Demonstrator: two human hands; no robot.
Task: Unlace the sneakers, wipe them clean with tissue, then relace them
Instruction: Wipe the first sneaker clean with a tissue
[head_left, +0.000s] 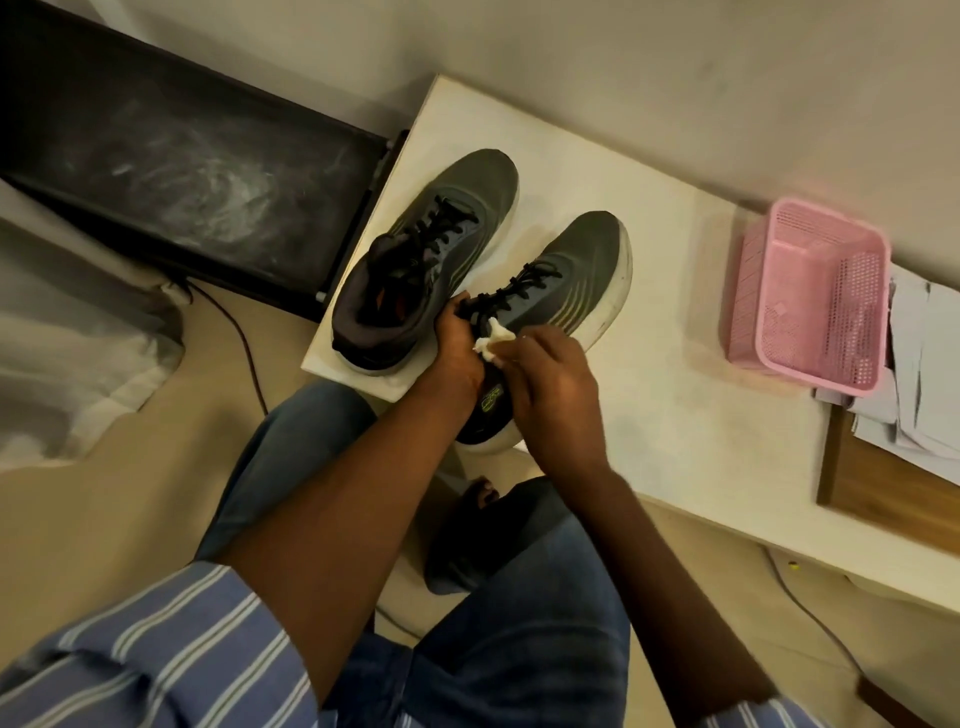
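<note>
Two grey sneakers with black laces and white soles stand on a white table (649, 364). The left sneaker (415, 260) sits untouched near the table's left corner. My left hand (457, 348) grips the collar of the right sneaker (571, 280) at its tongue. My right hand (556, 389) pinches a crumpled white tissue (493, 340) and holds it against the sneaker's upper by the ankle opening. The heel of that sneaker hangs over the table's near edge and is partly hidden by my hands.
A pink plastic basket (810, 296) stands at the table's right, beside a stack of papers (914, 374) on a wooden board. A black panel (182, 156) lies left of the table. My knees and a sandalled foot are below the table edge.
</note>
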